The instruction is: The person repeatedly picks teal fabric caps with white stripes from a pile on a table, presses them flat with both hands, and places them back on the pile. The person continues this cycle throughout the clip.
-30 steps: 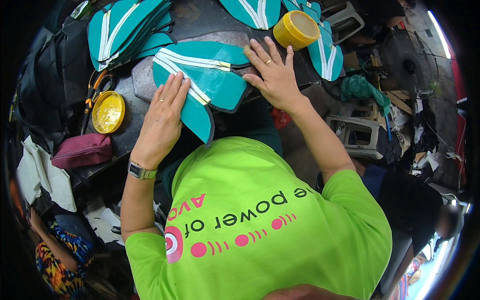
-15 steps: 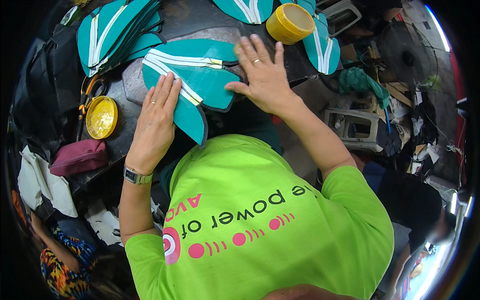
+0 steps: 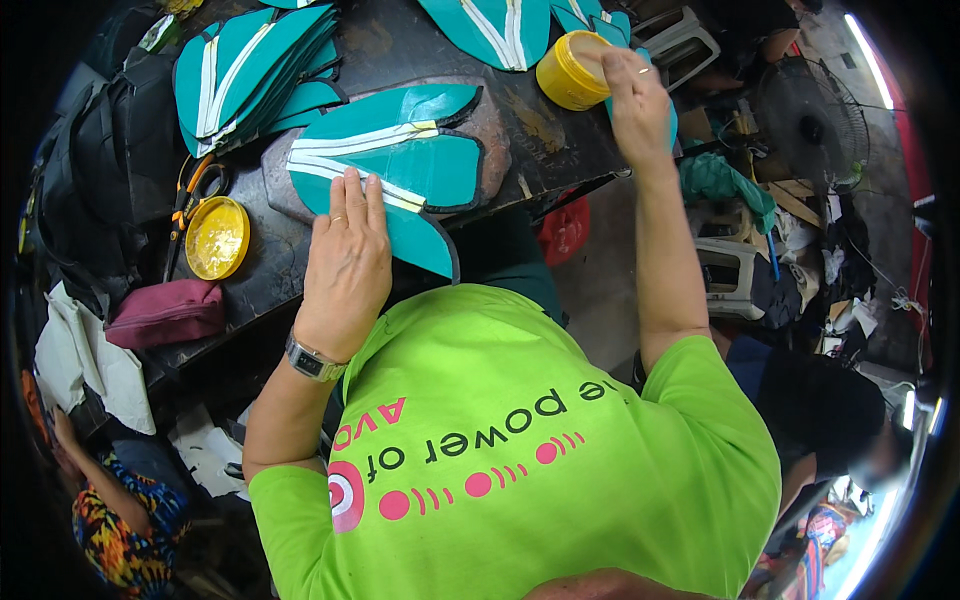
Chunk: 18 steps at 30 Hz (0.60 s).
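Note:
A teal panel (image 3: 448, 168), cut into petal-like lobes with dark edging, lies on a worn stone slab (image 3: 496, 140). Two white strips (image 3: 385, 133) run across it in a V. My left hand (image 3: 348, 265) rests flat on the panel's near part, fingers stretched out beside the lower strip. At the mouth of a yellow tub (image 3: 570, 75), my right hand (image 3: 642, 115) has its fingers drawn together over the rim. Whatever those fingers may hold is hidden.
Stacked teal panels (image 3: 240, 75) stand at the far left; another panel (image 3: 490, 30) lies beyond the tub. Orange-handled scissors (image 3: 190, 195), a yellow lid (image 3: 217, 238) and a maroon pouch (image 3: 167, 313) are at left. A fan (image 3: 812, 125) and stool (image 3: 730, 275) stand right; co-workers sit nearby.
My right hand has left the panel and moved right to the yellow tub, its spread fingers now drawn together. My left hand stays flat on the panel.

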### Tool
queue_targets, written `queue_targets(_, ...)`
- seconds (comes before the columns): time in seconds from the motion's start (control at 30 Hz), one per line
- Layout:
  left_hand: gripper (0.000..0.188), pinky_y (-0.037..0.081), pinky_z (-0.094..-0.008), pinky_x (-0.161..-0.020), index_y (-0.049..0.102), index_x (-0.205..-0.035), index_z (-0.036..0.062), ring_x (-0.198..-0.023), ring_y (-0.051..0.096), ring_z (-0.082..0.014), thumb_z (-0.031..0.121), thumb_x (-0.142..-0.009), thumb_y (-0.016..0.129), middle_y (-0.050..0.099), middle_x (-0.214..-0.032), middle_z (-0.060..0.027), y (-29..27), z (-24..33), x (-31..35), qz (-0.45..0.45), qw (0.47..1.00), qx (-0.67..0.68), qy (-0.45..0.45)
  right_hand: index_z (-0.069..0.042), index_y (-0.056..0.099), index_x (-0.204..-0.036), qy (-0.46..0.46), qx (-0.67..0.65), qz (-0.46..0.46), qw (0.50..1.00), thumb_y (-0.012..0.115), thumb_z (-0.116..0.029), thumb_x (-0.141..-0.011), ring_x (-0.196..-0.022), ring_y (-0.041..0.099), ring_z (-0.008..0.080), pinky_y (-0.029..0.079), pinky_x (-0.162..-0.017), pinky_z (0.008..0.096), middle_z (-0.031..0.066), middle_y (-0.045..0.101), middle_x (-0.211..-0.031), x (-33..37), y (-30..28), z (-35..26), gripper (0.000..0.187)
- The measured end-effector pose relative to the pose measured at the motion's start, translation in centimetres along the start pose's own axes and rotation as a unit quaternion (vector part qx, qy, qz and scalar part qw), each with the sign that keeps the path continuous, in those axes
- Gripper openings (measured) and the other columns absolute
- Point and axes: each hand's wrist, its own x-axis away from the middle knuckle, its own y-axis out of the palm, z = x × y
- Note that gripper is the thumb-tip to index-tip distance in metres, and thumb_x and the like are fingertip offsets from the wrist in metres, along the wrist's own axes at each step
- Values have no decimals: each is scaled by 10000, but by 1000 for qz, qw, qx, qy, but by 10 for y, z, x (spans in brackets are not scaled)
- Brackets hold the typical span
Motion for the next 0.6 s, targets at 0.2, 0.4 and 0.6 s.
queue_targets(0.2, 758, 479, -421, -1018, 537, -1358, -53, -1308, 531, -370, 204, -706, 824, 531, -1422, -266, -35, -31, -11, -81, 987, 133, 37, -178, 757, -1171, -21, 412, 14, 911, 518, -581, -988, -1190, 578, 385, 447, -1010, 480, 215, 645, -1256, -24, -22, 45, 504)
queue_targets(0.4, 636, 449, -432, -1048, 679, -1214, 31, -1198, 590, -317, 290, -666, 870, 639, -1338, -115, -17, -40, -16, 6, 978, 206, -20, -121, 760, -1145, -56, 380, 150, 911, 559, -575, -958, -1183, 593, 347, 428, -981, 527, 195, 657, -1244, -21, -22, 36, 530)
queue_targets(0.6, 626, 333, -536, -1113, 688, -1202, 52, -1286, 513, -303, 369, -693, 864, 636, -1305, -98, 10, -27, -18, 103, 975, 192, -35, -95, 784, -1057, -22, 456, -32, 889, 604, -519, -947, -1111, 624, 345, 459, -951, 462, 217, 679, -1181, 9, -22, -21, 474)
